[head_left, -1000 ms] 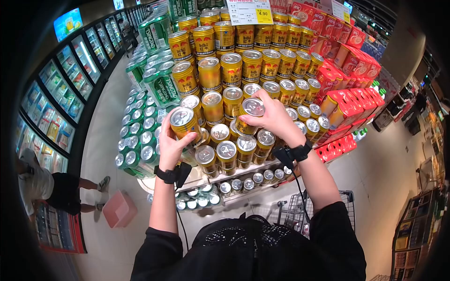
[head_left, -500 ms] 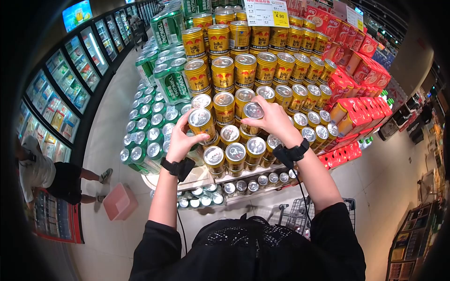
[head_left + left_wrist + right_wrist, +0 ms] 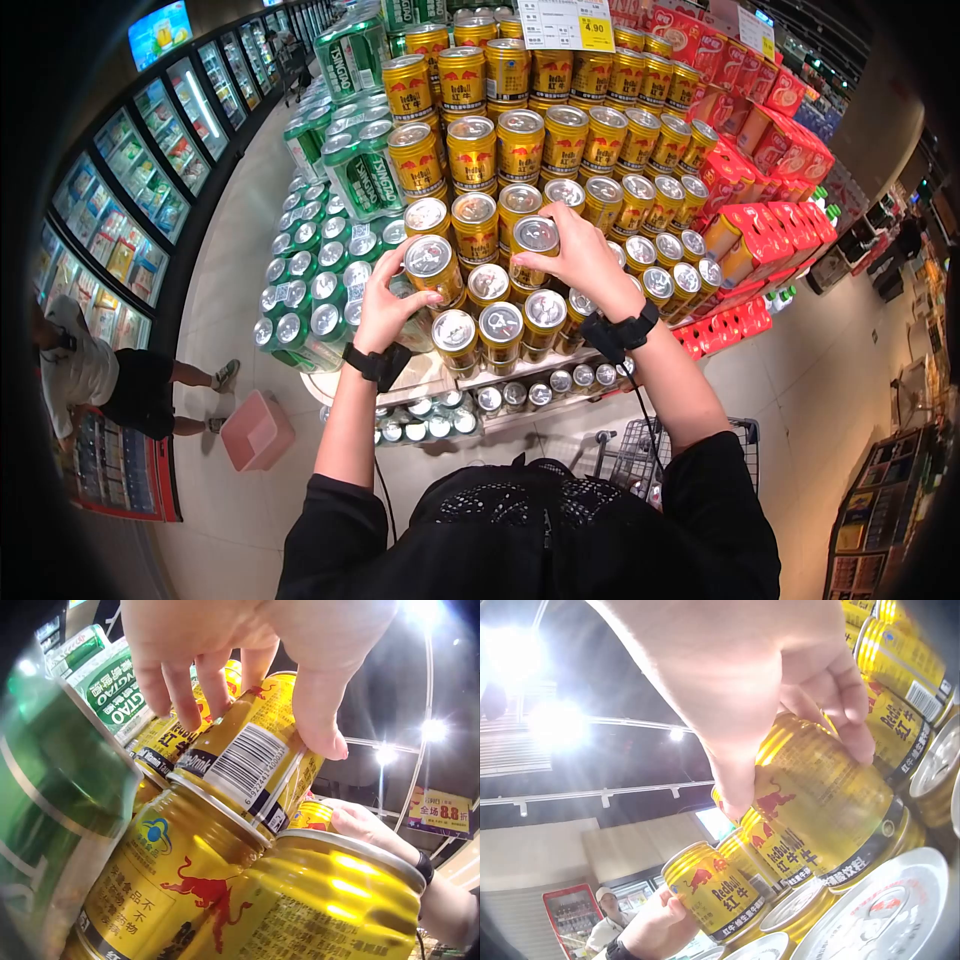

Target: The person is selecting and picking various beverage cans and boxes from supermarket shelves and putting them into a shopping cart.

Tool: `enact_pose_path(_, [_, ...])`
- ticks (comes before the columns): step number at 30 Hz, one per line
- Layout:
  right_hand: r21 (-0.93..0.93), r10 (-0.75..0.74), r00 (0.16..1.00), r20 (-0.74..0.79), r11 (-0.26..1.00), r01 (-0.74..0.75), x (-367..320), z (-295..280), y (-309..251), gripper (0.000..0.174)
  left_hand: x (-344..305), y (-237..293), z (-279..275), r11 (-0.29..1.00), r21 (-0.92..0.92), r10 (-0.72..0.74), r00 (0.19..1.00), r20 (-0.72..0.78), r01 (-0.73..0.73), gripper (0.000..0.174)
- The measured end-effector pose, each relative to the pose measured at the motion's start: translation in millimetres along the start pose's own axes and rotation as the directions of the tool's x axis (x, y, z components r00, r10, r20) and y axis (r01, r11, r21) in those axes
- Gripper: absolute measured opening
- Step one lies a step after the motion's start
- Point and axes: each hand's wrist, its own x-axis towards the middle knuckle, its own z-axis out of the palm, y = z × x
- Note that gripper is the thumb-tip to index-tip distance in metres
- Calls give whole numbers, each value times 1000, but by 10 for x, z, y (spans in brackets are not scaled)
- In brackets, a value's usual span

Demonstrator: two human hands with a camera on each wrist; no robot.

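Note:
My left hand (image 3: 385,305) curls round the upper part of a gold Red Bull can (image 3: 431,262), thumb at its near side. In the left wrist view, the left hand (image 3: 247,637) grips this barcoded can (image 3: 251,754), whose base meets the rims of the cans below. The right hand (image 3: 585,258) holds another gold can (image 3: 535,245) between thumb and fingers, just to the right. Seen from the right wrist, that hand (image 3: 757,675) wraps the can (image 3: 821,799), which appears upright atop the stack. Both bases are hidden in the head view.
Stacked gold cans (image 3: 470,150) rise behind the hands. Green Tsingtao packs (image 3: 362,180) stand left, red packs (image 3: 770,235) right. A price sign (image 3: 565,25) hangs above. A cart (image 3: 640,460) is below right; a pink basket (image 3: 257,430) and a person (image 3: 95,380) are at left.
The left hand's can has come down from a raised position to the level of the stack. The right hand's can has dropped slightly, and both hands still hold their cans. The head view has shifted.

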Motion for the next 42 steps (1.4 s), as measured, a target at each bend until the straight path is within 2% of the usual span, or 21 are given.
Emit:
enact_pose_path(2, [-7, -52, 996, -66, 999, 51, -25, 35, 17, 64, -2, 57, -6, 991, 132, 12, 1000, -7, -11, 81])
enact_pose_path(5, [-33, -71, 991, -117, 997, 68, -74, 50, 18, 66, -37, 64, 70, 998, 46, -39, 996, -78, 43, 82])
enact_pose_path(11, [-81, -36, 992, -118, 996, 27, -145, 24, -22, 67, -106, 77, 126, 974, 226, 44, 987, -153, -9, 82])
enact_pose_path(14, [-39, -28, 993, -117, 999, 24, -165, 24, -38, 66, -131, 144, 180, 983, 182, 13, 984, -178, 20, 79])
enact_pose_path(20, [69, -57, 990, -126, 995, 66, -178, 33, 46, 63, -122, 62, 147, 995, 102, 9, 995, -97, 1, 75])
enact_pose_path(23, [118, -32, 994, -103, 992, 44, -175, 27, 57, 62, -127, 34, 136, 995, 92, 54, 993, -107, -44, 78])
enact_pose_path(26, [140, -2, 996, -88, 990, 14, -182, 28, 39, 61, -139, 226, 178, 909, 413, 132, 978, -159, -56, 85])
enact_pose_path(29, [108, 31, 995, -100, 994, -20, -182, 24, -37, 59, -67, 329, 237, 844, 529, 223, 957, -185, -94, 87])
enact_pose_path(30, [91, 43, 994, -104, 995, -34, -182, 21, -62, 59, -42, 313, 238, 839, 537, 208, 964, -167, -88, 82])
enact_pose_path(33, [41, -2, 992, -128, 999, 7, -184, 54, -47, 58, 5, 218, 187, 934, 345, 147, 980, -135, -93, 78])
enact_pose_path(37, [97, -52, 994, -100, 993, 62, -191, 10, -22, 59, 20, 94, 46, 987, 152, 52, 997, -55, -44, 73])
enact_pose_path(41, [132, -57, 997, -59, 989, 65, -187, -28, -14, 59, 28, 117, 17, 992, 110, 73, 996, -45, -68, 73])
enact_pose_path(42, [141, -55, 997, -55, 988, 63, -184, -15, 5, 60, 22, 104, 15, 986, 149, 79, 996, -48, -72, 74])
